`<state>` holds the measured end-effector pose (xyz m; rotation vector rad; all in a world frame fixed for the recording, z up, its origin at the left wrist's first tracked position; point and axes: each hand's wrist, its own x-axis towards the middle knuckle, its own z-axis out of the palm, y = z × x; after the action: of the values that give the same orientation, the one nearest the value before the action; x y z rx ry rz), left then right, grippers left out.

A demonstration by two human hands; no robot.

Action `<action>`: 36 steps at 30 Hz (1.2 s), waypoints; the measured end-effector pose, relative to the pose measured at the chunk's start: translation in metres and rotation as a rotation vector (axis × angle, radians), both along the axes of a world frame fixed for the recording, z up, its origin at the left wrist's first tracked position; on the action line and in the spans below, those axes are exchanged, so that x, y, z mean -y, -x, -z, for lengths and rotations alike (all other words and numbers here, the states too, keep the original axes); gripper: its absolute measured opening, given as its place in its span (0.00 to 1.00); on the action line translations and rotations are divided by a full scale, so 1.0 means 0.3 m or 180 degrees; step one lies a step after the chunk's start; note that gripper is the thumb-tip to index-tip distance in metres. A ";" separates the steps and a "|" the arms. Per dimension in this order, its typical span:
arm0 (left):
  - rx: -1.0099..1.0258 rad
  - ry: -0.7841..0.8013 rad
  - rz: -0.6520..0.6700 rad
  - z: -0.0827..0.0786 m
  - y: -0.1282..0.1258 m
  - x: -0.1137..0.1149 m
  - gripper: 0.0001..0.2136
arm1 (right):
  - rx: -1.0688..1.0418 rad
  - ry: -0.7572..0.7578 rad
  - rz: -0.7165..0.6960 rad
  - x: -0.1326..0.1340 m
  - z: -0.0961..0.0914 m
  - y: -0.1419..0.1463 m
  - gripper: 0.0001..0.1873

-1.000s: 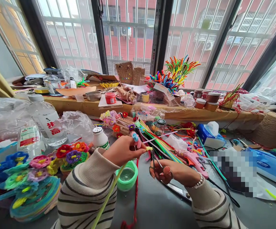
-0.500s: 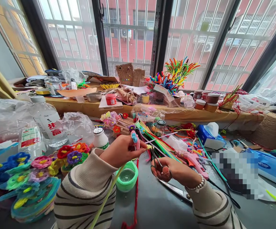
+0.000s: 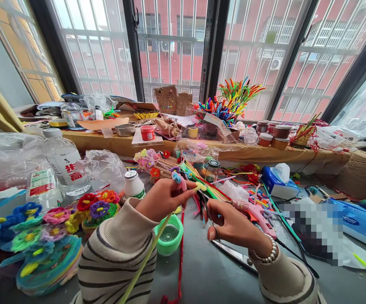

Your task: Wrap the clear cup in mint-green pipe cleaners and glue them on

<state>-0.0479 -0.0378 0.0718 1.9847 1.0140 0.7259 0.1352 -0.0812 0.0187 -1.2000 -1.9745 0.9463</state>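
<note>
My left hand (image 3: 164, 197) is closed in a pinch on a yellow-green pipe cleaner (image 3: 145, 261) whose long stem runs down past my striped sleeve; its short yellow tip (image 3: 201, 186) sticks out beyond my fingers. A small pink and blue pipe-cleaner flower (image 3: 178, 179) sits on top of that hand. My right hand (image 3: 230, 223) is closed around small dark-handled scissors (image 3: 208, 210), whose blades point up towards the yellow tip. Both hands hover over the grey table (image 3: 208, 274).
A green cup (image 3: 170, 236) and a red pipe cleaner (image 3: 179, 261) lie under my hands. Finished pipe-cleaner flowers (image 3: 44, 236) pile at the left, bottles (image 3: 63, 162) behind them. A pink glue gun (image 3: 255, 211), larger scissors (image 3: 233, 253), loose pipe cleaners (image 3: 208, 185) and a tissue box (image 3: 276, 179) lie right.
My right hand with the scissors has risen and moved left, closer to the yellow tip. My left hand has lifted the pipe cleaner slightly; the tip now curls outward.
</note>
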 end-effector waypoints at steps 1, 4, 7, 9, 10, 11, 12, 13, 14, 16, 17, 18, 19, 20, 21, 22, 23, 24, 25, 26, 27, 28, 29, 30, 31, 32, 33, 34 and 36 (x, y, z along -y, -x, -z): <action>0.0038 0.0001 -0.0020 0.001 0.001 0.000 0.16 | -0.0015 -0.0010 -0.0032 0.001 -0.003 -0.001 0.33; 0.0087 -0.0008 -0.0058 0.005 0.004 -0.002 0.18 | -0.0073 0.0085 -0.0196 0.003 -0.008 -0.007 0.33; 0.0176 0.0056 -0.0006 0.003 0.005 0.000 0.20 | -0.0221 0.0261 -0.0397 0.000 -0.004 -0.011 0.33; 0.0259 0.0128 0.0093 -0.002 0.004 0.005 0.20 | -0.0319 0.0354 -0.0468 -0.003 0.002 -0.014 0.33; 0.0272 0.0164 0.0143 -0.005 0.003 0.007 0.20 | -0.0354 0.0397 -0.0501 -0.004 0.005 -0.016 0.33; 0.0270 0.0196 0.0188 -0.007 0.001 0.010 0.20 | -0.0377 0.0436 -0.0531 -0.006 0.008 -0.019 0.33; 0.0265 0.0226 0.0238 -0.009 0.000 0.011 0.20 | -0.0387 0.0470 -0.0559 -0.007 0.010 -0.021 0.33; 0.0260 0.0245 0.0294 -0.010 0.000 0.011 0.21 | -0.0397 0.0502 -0.0580 -0.007 0.012 -0.025 0.33; 0.0259 0.0256 0.0365 -0.011 0.001 0.010 0.21 | -0.0401 0.0528 -0.0594 -0.008 0.013 -0.029 0.33; 0.0293 0.0264 0.0489 -0.008 0.005 0.003 0.21 | -0.0394 0.0565 -0.0607 -0.008 0.012 -0.040 0.32; 0.0336 0.0276 0.0527 -0.006 0.008 -0.002 0.21 | -0.0389 0.0584 -0.0623 -0.009 0.010 -0.047 0.31; 0.0380 0.0306 0.0550 -0.003 0.010 -0.007 0.21 | -0.0387 0.0602 -0.0637 -0.009 0.006 -0.054 0.31; 0.0426 0.0344 0.0566 0.001 0.013 -0.012 0.21 | -0.0392 0.0623 -0.0651 -0.010 0.003 -0.061 0.31; 0.0472 0.0391 0.0575 0.005 0.014 -0.016 0.21 | -0.0401 0.0645 -0.0663 -0.011 -0.001 -0.068 0.31; 0.0512 0.0433 0.0569 0.009 0.014 -0.020 0.20 | -0.0410 0.0664 -0.0674 -0.013 -0.004 -0.074 0.32; 0.0542 0.0470 0.0557 0.012 0.013 -0.022 0.19 | -0.0418 0.0686 -0.0683 -0.015 -0.007 -0.079 0.32; 0.0563 0.0491 0.0533 0.016 0.012 -0.023 0.18 | -0.0425 0.0710 -0.0694 -0.016 -0.008 -0.084 0.32; 0.0569 0.0497 0.0509 0.018 0.009 -0.023 0.17 | -0.0427 0.0733 -0.0707 -0.017 -0.008 -0.087 0.32; 0.0564 0.0496 0.0492 0.020 0.007 -0.022 0.15 | -0.0428 0.0744 -0.0713 -0.018 -0.007 -0.089 0.32; 0.0557 0.0490 0.0476 0.021 0.005 -0.020 0.14 | -0.0439 0.0757 -0.0708 -0.019 -0.005 -0.090 0.31; 0.0557 0.0474 0.0454 0.020 0.004 -0.018 0.13 | -0.0459 0.0774 -0.0699 -0.018 -0.004 -0.091 0.31; 0.0577 0.0451 0.0407 0.017 0.005 -0.016 0.12 | -0.0485 0.0795 -0.0689 -0.018 -0.003 -0.092 0.31; 0.0609 0.0414 0.0330 0.014 0.006 -0.015 0.11 | -0.0516 0.0818 -0.0680 -0.017 -0.004 -0.092 0.31; 0.0645 0.0370 0.0235 0.010 0.009 -0.013 0.11 | -0.0552 0.0841 -0.0670 -0.015 -0.006 -0.093 0.31; 0.0671 0.0320 0.0158 0.005 0.012 -0.012 0.10 | -0.0593 0.0856 -0.0657 -0.014 -0.010 -0.093 0.31; 0.0675 0.0265 0.0124 0.001 0.015 -0.012 0.10 | -0.0645 0.0853 -0.0628 -0.013 -0.015 -0.092 0.31; 0.0652 0.0203 0.0125 -0.003 0.017 -0.011 0.09 | -0.0714 0.0822 -0.0565 -0.012 -0.020 -0.089 0.31; 0.0611 0.0139 0.0152 -0.006 0.019 -0.010 0.09 | -0.0806 0.0773 -0.0468 -0.011 -0.025 -0.085 0.31; 0.0526 0.0047 0.0261 -0.007 0.017 -0.007 0.08 | -0.1035 0.0652 -0.0185 -0.008 -0.032 -0.070 0.30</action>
<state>-0.0529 -0.0356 0.0738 1.9073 0.8333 0.8198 0.1564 -0.0788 0.0282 -1.0231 -1.6925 1.3099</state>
